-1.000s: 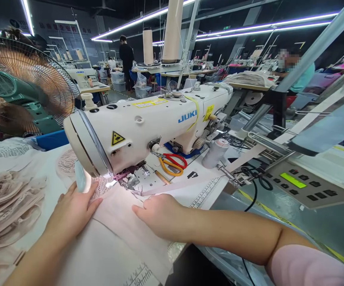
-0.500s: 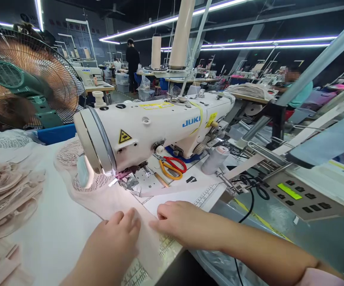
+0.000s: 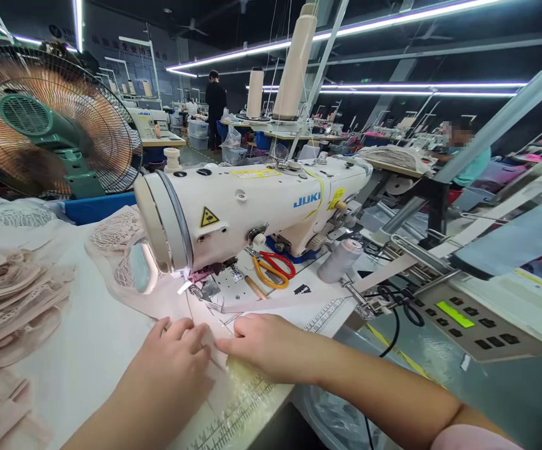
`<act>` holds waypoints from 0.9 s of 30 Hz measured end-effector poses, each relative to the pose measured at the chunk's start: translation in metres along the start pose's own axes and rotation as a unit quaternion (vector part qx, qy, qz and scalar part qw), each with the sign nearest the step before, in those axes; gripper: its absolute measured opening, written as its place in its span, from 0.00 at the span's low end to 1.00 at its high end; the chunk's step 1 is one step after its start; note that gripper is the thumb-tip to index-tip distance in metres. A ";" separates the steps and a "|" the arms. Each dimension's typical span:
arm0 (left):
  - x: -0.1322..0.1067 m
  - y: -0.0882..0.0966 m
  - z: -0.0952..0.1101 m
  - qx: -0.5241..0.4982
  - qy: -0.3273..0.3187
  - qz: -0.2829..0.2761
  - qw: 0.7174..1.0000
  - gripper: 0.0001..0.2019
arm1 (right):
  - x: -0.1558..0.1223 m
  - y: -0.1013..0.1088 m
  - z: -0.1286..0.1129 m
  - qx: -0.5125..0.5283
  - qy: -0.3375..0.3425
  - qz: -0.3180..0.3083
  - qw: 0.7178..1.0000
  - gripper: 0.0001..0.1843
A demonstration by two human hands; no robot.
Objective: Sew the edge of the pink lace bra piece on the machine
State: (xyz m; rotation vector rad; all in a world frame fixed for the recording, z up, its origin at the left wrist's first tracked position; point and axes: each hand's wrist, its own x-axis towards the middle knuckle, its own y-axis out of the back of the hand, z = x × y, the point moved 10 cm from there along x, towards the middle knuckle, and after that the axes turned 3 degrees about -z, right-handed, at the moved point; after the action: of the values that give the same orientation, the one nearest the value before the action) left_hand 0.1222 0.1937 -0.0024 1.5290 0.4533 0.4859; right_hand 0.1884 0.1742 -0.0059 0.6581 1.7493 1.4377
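White table [image 3: 87, 350] mostly bare between pale lace stack [image 3: 8, 300] at left edge and JUKI sewing machine [image 3: 252, 206]. Thin blush fabric panel [image 3: 172, 303] lies flat, running under presser foot, near front edge. Left hand [image 3: 177, 362], right hand [image 3: 271, 344] side by side, fingers flat, pressing panel, nothing pinched.

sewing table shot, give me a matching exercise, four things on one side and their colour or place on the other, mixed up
Things:
1. scissors
2. fan
3. left hand
4. thread cones

Descriptions:
A. cream, standing above the sewing machine
B. red and orange handles, lying under the machine arm
C. green body, spinning at far left
D. pressing pink fabric in front of the needle

Pairs: 1-B, 2-C, 3-D, 4-A
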 end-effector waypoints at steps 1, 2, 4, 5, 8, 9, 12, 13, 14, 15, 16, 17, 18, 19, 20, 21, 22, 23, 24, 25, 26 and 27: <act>0.000 0.001 0.002 -0.008 -0.005 0.019 1.000 0.07 | 0.002 -0.001 0.000 0.001 -0.002 0.000 1.000 0.19; 0.000 0.001 0.003 -0.011 -0.010 0.037 0.999 0.07 | 0.004 -0.001 0.001 0.001 -0.002 0.000 1.000 0.19; 0.001 0.002 0.004 -0.005 -0.020 0.068 0.997 0.08 | 0.008 -0.001 0.001 0.000 -0.002 0.002 1.000 0.20; 0.001 0.003 0.004 0.001 -0.025 0.081 0.996 0.08 | 0.010 0.000 0.002 -0.001 -0.001 0.005 1.000 0.20; 0.003 0.008 0.001 0.024 -0.034 0.113 0.993 0.07 | 0.015 0.002 0.003 -0.007 0.000 0.008 1.000 0.20; 0.004 0.008 0.001 0.032 -0.040 0.111 0.993 0.08 | 0.017 0.003 0.003 -0.009 -0.001 0.008 1.000 0.20; 0.006 0.006 0.001 0.053 -0.063 0.090 0.993 0.10 | 0.022 0.004 0.005 -0.012 -0.013 -0.008 1.000 0.22; 0.006 0.005 0.000 0.059 -0.069 0.089 0.992 0.11 | 0.023 0.005 0.005 -0.013 -0.019 -0.017 1.000 0.23; 0.006 0.006 -0.001 0.063 -0.070 0.096 0.991 0.13 | 0.025 0.005 0.006 -0.015 -0.025 -0.029 0.999 0.24; 0.005 0.007 -0.003 0.065 -0.066 0.108 0.990 0.15 | 0.027 0.005 0.006 -0.018 -0.030 -0.041 0.999 0.24; 0.004 0.008 -0.005 0.065 -0.063 0.112 0.990 0.16 | 0.028 0.006 0.006 -0.020 -0.034 -0.051 0.998 0.25; 0.004 0.008 -0.007 0.060 -0.062 0.111 0.990 0.17 | 0.030 0.007 0.006 -0.023 -0.037 -0.061 0.997 0.26; 0.004 0.007 -0.008 0.054 -0.064 0.104 0.991 0.18 | 0.032 0.007 0.006 -0.025 -0.041 -0.073 0.996 0.27; 0.004 0.007 -0.009 0.048 -0.068 0.092 0.992 0.19 | 0.034 0.007 0.006 -0.026 -0.045 -0.085 0.995 0.28; 0.005 0.006 -0.011 0.042 -0.069 0.077 0.994 0.20 | 0.036 0.008 0.006 -0.027 -0.047 -0.094 0.994 0.28; 0.006 0.004 -0.013 0.040 -0.067 0.060 0.995 0.20 | 0.037 0.008 0.006 -0.029 -0.051 -0.101 0.993 0.29; 0.006 0.002 -0.017 0.040 -0.060 0.045 0.996 0.21 | 0.039 0.007 0.006 -0.032 -0.055 -0.108 0.992 0.30; 0.007 0.000 -0.020 0.043 -0.050 0.033 0.997 0.21 | 0.040 0.007 0.006 -0.035 -0.059 -0.113 0.991 0.30; 0.007 -0.002 -0.024 0.047 -0.042 0.023 0.998 0.21 | 0.041 0.007 0.006 -0.038 -0.061 -0.114 0.991 0.31; 0.007 -0.005 -0.027 0.051 -0.034 0.014 0.998 0.21 | 0.042 0.007 0.006 -0.040 -0.063 -0.112 0.991 0.31; 0.007 -0.008 -0.030 0.053 -0.028 0.008 0.998 0.20 | 0.042 0.006 0.006 -0.042 -0.064 -0.109 0.991 0.31; 0.006 -0.011 -0.033 0.054 -0.024 0.004 0.998 0.20 | 0.042 0.006 0.006 -0.042 -0.066 -0.105 0.991 0.31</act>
State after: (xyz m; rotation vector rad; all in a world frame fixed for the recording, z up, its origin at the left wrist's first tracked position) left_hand 0.1088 0.2246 -0.0131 1.6430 0.4427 0.4365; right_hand 0.1688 0.2122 -0.0099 0.4969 1.5951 1.2877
